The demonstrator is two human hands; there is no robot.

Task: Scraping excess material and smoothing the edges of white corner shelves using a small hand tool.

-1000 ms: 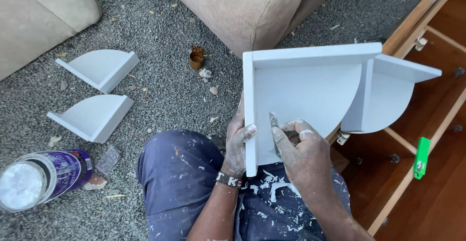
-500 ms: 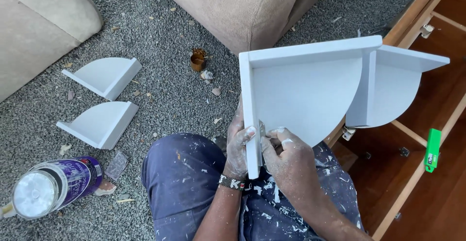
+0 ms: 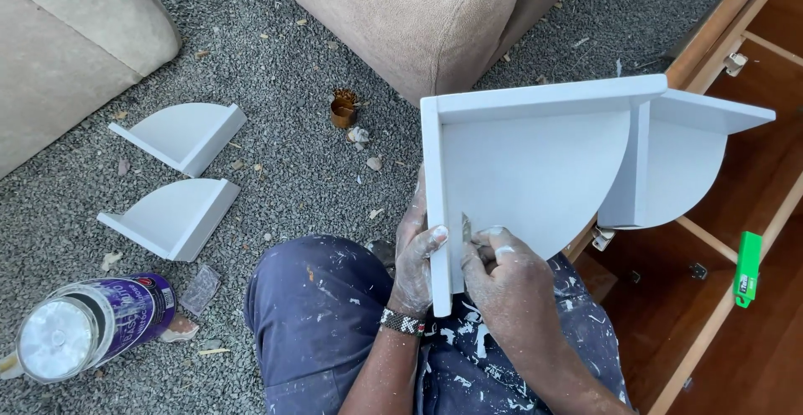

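White corner shelf (image 3: 535, 164): two quarter-round tiers, matte painted, propped upright over your lap. Your left hand (image 3: 416, 256): grip clamped on the shelf's left edge board. Your right hand (image 3: 510, 285): grip pinched together on a small metal blade (image 3: 466, 229), tip touching the shelf's lower face.
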